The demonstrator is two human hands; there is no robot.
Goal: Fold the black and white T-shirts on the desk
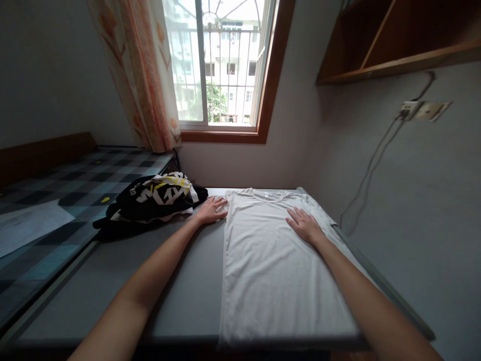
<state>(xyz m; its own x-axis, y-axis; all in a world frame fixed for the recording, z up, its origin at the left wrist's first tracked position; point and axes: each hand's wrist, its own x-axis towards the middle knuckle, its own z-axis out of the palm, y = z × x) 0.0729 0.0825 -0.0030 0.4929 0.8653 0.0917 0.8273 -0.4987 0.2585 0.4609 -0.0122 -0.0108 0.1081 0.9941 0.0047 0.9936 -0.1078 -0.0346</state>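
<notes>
A white T-shirt (pixel 266 271) lies spread on the grey table (pixel 188 301), its neckline toward the window and its left side in a straight edge. My left hand (pixel 212 209) rests flat by the shirt's upper left edge, fingers apart, the fingertips at the cloth. On the upper right part of the shirt lies my right hand (pixel 305 225), palm down with the fingers stretched out. Neither hand grips anything. The shirt's right side is partly hidden by my right forearm.
Left of my left hand is a heap of black clothing (pixel 150 198) with white and yellow print. A checked bed surface (pixel 75 175) with a paper sheet (pixel 33 225) adjoins the table. The right wall carries a socket (pixel 409 108) with hanging cables and a wooden shelf (pixel 398 62).
</notes>
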